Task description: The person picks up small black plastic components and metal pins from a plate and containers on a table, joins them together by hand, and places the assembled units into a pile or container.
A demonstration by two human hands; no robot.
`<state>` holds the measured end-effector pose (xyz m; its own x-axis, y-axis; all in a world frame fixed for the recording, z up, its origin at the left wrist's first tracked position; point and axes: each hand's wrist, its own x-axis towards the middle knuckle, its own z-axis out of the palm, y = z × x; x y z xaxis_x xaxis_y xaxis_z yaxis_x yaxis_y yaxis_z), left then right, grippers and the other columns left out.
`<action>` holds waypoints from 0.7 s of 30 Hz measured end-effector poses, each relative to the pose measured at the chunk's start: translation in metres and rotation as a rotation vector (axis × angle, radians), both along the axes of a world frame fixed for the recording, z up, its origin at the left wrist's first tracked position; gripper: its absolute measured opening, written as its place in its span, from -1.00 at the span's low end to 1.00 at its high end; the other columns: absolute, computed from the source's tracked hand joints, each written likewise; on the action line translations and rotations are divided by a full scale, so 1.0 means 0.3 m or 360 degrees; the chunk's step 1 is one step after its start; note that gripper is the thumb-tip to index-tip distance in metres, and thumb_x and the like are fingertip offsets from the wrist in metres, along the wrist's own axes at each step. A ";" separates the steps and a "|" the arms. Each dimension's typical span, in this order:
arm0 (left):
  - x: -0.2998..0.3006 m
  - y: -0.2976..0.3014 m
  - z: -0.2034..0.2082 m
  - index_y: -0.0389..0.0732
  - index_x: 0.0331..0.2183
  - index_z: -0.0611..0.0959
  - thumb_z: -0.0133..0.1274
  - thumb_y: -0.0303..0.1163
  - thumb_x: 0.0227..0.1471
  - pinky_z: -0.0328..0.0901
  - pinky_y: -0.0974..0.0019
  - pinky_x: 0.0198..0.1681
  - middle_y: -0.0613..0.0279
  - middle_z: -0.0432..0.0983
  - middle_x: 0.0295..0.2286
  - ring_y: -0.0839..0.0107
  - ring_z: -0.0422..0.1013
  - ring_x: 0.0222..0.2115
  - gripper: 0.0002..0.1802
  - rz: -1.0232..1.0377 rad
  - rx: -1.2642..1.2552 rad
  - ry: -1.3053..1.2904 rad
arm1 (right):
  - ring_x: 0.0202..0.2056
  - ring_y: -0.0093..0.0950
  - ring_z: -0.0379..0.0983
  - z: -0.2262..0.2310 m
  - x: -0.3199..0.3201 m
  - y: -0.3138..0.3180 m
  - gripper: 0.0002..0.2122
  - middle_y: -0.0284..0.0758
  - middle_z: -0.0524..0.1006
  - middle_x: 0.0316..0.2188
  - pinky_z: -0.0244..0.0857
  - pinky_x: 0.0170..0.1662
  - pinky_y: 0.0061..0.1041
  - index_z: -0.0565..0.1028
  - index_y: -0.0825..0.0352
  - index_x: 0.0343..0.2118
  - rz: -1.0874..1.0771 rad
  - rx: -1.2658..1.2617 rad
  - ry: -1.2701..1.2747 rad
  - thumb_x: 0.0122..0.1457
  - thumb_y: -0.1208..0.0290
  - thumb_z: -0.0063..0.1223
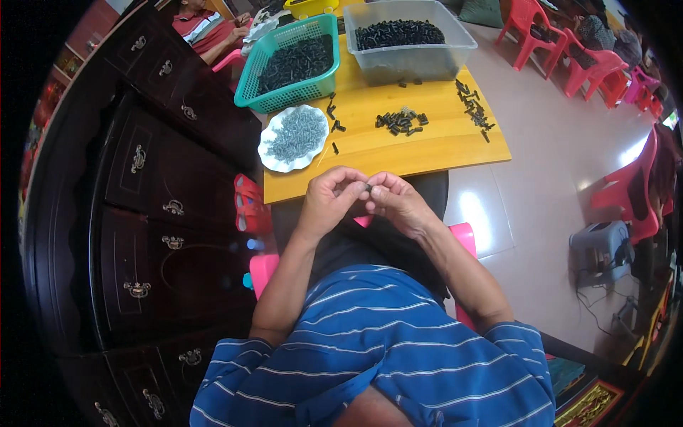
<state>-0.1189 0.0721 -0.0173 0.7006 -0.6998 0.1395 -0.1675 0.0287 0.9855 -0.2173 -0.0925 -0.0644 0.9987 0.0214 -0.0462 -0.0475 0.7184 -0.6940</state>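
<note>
- Pinching at the near edge of the bench (427, 158), the left hand (333, 196) and right hand (398, 203) meet fingertip to fingertip, each grip closed on one small dark piece (368, 188); its exact shape is mostly hidden by the fingers.
- Smooth, yellow-toned wood makes up the bench top, with faint grain and a straight front edge just beyond the hands.
- Short, black, tube-like pieces form a loose pile (400, 122) beyond the hands, with something pale at its back edge.
- More of the same kind lie scattered as a ragged strip (473, 107) along the right side, and a few stray pieces (332, 110) trail down on the left.
- White and wavy-rimmed, a shallow dish (277, 165) sits at the left — glossy-looking, heaped with tiny, clear, glassy bits (295, 135).
- Green latticed plastic shapes the basket (249, 71) behind it, filled with black pieces (297, 65).
- Cloudy, see-through plastic walls the rectangular bin (409, 65) to its right, which holds a broad dark mound (398, 34).
- Dark, polished panels face the cabinet (192, 206) at the left — its ornate handles (137, 290) look metallic.
- Pale, shiny tiles cover the floor (491, 174) at right, where pink plastic chairs (530, 32) stand.
</note>
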 end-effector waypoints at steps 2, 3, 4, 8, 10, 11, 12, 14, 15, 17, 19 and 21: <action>0.007 0.004 0.004 -0.34 -0.23 0.66 0.12 -0.56 0.18 0.42 0.49 -0.26 0.31 0.61 -0.41 0.62 0.52 -0.38 -0.90 -0.0026 -0.0006 -0.0023 | -0.28 -0.64 0.50 0.005 0.001 0.003 -0.84 -0.40 0.60 -0.24 0.44 -0.10 -0.61 0.49 0.27 -0.12 0.0007 -0.0005 -0.0002 0.31 0.37 0.15; 0.013 0.005 0.001 -0.34 -0.22 0.64 0.12 -0.57 0.19 0.45 0.48 -0.24 0.31 0.61 -0.39 0.61 0.53 -0.37 -0.90 -0.0076 -0.0020 0.0010 | -0.28 -0.64 0.50 0.004 0.001 0.004 -0.84 -0.40 0.60 -0.24 0.44 -0.10 -0.61 0.49 0.27 -0.12 0.0012 -0.0004 -0.0006 0.31 0.37 0.15; 0.018 0.006 -0.002 -0.35 -0.21 0.62 0.12 -0.58 0.20 0.47 0.46 -0.22 0.31 0.60 -0.38 0.60 0.53 -0.36 -0.89 -0.0125 -0.0032 0.0041 | -0.28 -0.64 0.50 0.000 0.001 0.006 -0.84 -0.40 0.59 -0.24 0.43 -0.10 -0.61 0.50 0.28 -0.12 -0.0014 -0.0028 0.0004 0.31 0.38 0.15; 0.004 -0.002 -0.010 -0.34 -0.22 0.60 0.12 -0.59 0.19 0.47 0.47 -0.24 0.30 0.59 -0.39 0.59 0.54 -0.38 -0.91 -0.0086 -0.0030 -0.0014 | -0.27 -0.63 0.49 0.010 -0.005 0.005 -0.85 -0.41 0.59 -0.26 0.42 -0.10 -0.61 0.50 0.28 -0.13 -0.0066 -0.0102 0.0040 0.31 0.38 0.14; -0.017 -0.004 0.005 -0.34 -0.24 0.60 0.12 -0.59 0.19 0.47 0.47 -0.27 0.28 0.59 -0.39 0.60 0.53 -0.39 -0.92 0.0027 0.0090 -0.0285 | -0.27 -0.62 0.48 0.007 -0.007 0.005 -0.85 -0.41 0.58 -0.26 0.41 -0.10 -0.60 0.50 0.27 -0.13 -0.0059 -0.0073 0.0033 0.31 0.37 0.15; -0.028 -0.010 0.012 -0.33 -0.25 0.59 0.12 -0.59 0.18 0.46 0.49 -0.30 0.29 0.58 -0.42 0.60 0.54 -0.39 -0.93 0.0063 0.0044 -0.0336 | -0.27 -0.62 0.48 0.006 -0.006 0.006 -0.84 -0.41 0.58 -0.27 0.40 -0.10 -0.60 0.50 0.27 -0.14 -0.0059 -0.0049 0.0033 0.31 0.36 0.15; -0.032 -0.010 0.010 -0.33 -0.25 0.59 0.12 -0.59 0.18 0.46 0.49 -0.30 0.29 0.58 -0.42 0.60 0.54 -0.39 -0.93 0.0065 0.0047 -0.0340 | -0.27 -0.62 0.48 0.003 -0.003 0.008 -0.84 -0.41 0.58 -0.27 0.40 -0.10 -0.60 0.50 0.27 -0.14 -0.0056 -0.0046 0.0029 0.31 0.36 0.15; -0.037 -0.014 0.006 -0.32 -0.20 0.57 0.11 -0.58 0.19 0.43 0.50 -0.32 0.32 0.55 -0.40 0.64 0.51 -0.38 -0.89 0.0129 0.0116 -0.0451 | -0.27 -0.60 0.47 -0.003 -0.001 0.009 -0.83 -0.42 0.57 -0.27 0.38 -0.10 -0.58 0.49 0.26 -0.13 -0.0036 -0.0017 0.0044 0.31 0.33 0.16; -0.037 -0.015 0.008 -0.32 -0.20 0.57 0.11 -0.58 0.19 0.43 0.50 -0.32 0.32 0.55 -0.40 0.64 0.51 -0.38 -0.89 0.0126 0.0118 -0.0451 | -0.27 -0.60 0.47 -0.003 -0.001 0.010 -0.83 -0.42 0.57 -0.27 0.38 -0.10 -0.58 0.49 0.26 -0.13 -0.0038 -0.0015 0.0044 0.31 0.33 0.16; -0.038 -0.018 0.013 -0.30 -0.15 0.55 0.09 -0.56 0.21 0.40 0.52 -0.33 0.37 0.50 -0.38 0.68 0.44 -0.38 -0.84 0.0124 -0.0140 -0.0218 | -0.28 -0.60 0.46 0.005 -0.001 0.010 -0.82 -0.42 0.57 -0.27 0.38 -0.10 -0.58 0.48 0.25 -0.13 -0.0025 0.0062 0.0007 0.31 0.32 0.15; -0.016 -0.018 0.009 -0.29 -0.13 0.54 0.08 -0.55 0.21 0.39 0.53 -0.33 0.39 0.49 -0.37 0.69 0.41 -0.39 -0.83 0.0172 -0.0146 -0.0217 | -0.28 -0.61 0.47 0.009 -0.001 0.005 -0.82 -0.42 0.57 -0.27 0.38 -0.10 -0.58 0.47 0.24 -0.13 -0.0020 0.0092 0.0000 0.31 0.32 0.15; 0.009 -0.023 0.013 -0.30 -0.11 0.55 0.05 -0.58 0.21 0.28 0.57 -0.41 0.42 0.47 -0.36 0.75 0.36 -0.45 -0.81 0.0292 -0.0192 -0.0259 | -0.27 -0.61 0.47 0.012 -0.003 0.000 -0.83 -0.42 0.57 -0.26 0.38 -0.10 -0.58 0.47 0.24 -0.13 -0.0018 0.0123 -0.0006 0.31 0.31 0.15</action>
